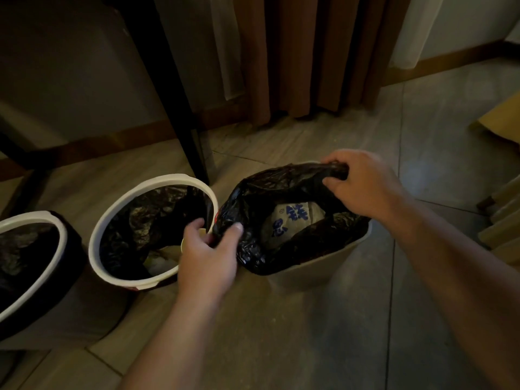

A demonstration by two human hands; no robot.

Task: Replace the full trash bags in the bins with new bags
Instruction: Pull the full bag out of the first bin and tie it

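One crinkled glossy black plastic bag point(253, 198) in a pale round bin point(323, 267), left grip point(209, 249) pinching its near rim, right grip point(360, 184) clutching its bunched far rim

Three bins are lined up on the floor point(309, 333). In the right bin point(323, 266), pale-walled, the black bag point(267, 249) is pulled loose off the rim, and its mouth is gripped on one side by the left hand point(208, 249) and on the other by the right hand point(363, 184). A white packet point(292, 218) with blue characters is seen inside. The middle bin point(95, 243) is ringed in white and lined in black, with pale rubbish at the bottom. The left bin point(28, 217) is ringed and lined likewise.
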